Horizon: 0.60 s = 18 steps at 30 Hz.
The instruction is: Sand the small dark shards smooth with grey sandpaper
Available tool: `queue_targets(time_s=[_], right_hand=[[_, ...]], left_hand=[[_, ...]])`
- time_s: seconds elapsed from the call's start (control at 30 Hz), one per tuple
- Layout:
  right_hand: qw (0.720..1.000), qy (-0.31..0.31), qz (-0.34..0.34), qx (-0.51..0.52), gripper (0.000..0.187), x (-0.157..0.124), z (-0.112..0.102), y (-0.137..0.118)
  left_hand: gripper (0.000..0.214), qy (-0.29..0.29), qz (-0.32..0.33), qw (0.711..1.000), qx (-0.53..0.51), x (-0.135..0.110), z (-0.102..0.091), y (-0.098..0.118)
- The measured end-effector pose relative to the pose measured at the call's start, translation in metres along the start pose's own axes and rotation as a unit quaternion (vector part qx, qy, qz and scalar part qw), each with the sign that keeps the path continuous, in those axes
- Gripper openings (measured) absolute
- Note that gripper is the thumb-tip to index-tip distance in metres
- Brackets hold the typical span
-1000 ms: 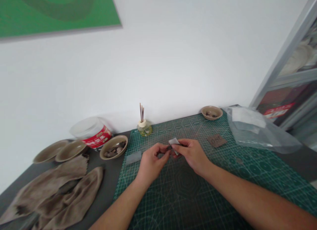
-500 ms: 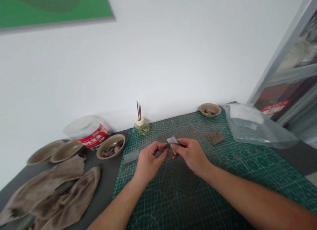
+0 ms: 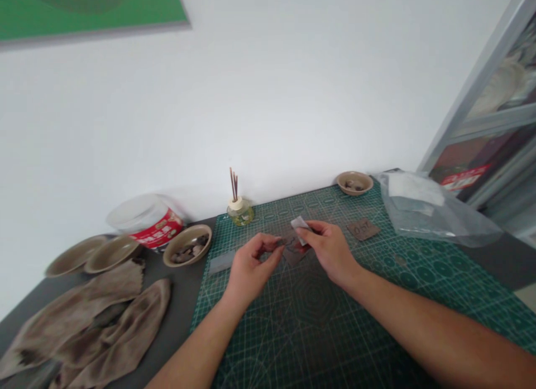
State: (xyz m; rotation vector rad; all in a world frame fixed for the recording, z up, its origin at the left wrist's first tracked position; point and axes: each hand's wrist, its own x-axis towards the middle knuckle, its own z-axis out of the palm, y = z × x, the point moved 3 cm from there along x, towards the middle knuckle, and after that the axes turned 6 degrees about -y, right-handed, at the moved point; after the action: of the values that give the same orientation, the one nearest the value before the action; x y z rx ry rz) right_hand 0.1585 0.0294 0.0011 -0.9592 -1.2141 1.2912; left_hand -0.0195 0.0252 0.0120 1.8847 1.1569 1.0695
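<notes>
Between the thumb and fingers of my left hand point(image 3: 253, 266) is a small dark grey stone point(image 3: 280, 242), mostly covered by the fingertips. My right hand point(image 3: 329, 246) pinches a folded pale grey piece of sandpaper point(image 3: 300, 227). A narrow gap separates the sandpaper from the stone. Below and between the hands, a brown sandpaper square point(image 3: 293, 256) lies on the green cutting mat point(image 3: 268, 333). Another brown square point(image 3: 363, 229) with handwritten marks rests to the right, and a grey strip point(image 3: 221, 262) lies left of my left hand.
Brown bowls with small stones stand at left point(image 3: 188, 260) and back right point(image 3: 355, 192). Near the wall is a reed diffuser point(image 3: 240, 211). Farther left are a plastic tub point(image 3: 153, 227), two more bowls and a crumpled brown cloth point(image 3: 121, 344). A clear plastic bag point(image 3: 439, 224) lies at right.
My right hand has moved slightly right and up with the sandpaper, away from the stone. The brown square beneath the hands now shows. My left hand stays almost in place.
</notes>
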Motion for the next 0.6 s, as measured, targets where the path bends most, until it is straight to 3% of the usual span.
queue_targets(time_s=[0.07, 0.2, 0.47, 0.6], right_hand=[[1.000, 0.005, -0.008, -0.016, 0.018, 0.000, -0.001, 0.000], [0.998, -0.051, -0.025, -0.016, 0.016, -0.004, 0.007, -0.002], [0.996, -0.073, 0.000, 0.055, 0.014, -0.005, 0.011, 0.000], [0.992, -0.087, -0.004, 0.087, 0.013, -0.005, 0.012, 0.000]], left_hand=[[0.012, -0.005, -0.008, 0.999, -0.054, 0.002, 0.002, 0.001], [0.017, 0.005, -0.020, 0.989, -0.148, 0.005, 0.004, 0.003], [0.019, -0.033, -0.039, 0.986, -0.161, 0.003, 0.006, -0.001], [0.014, -0.065, -0.038, 0.993, -0.093, 0.000, 0.006, -0.001]])
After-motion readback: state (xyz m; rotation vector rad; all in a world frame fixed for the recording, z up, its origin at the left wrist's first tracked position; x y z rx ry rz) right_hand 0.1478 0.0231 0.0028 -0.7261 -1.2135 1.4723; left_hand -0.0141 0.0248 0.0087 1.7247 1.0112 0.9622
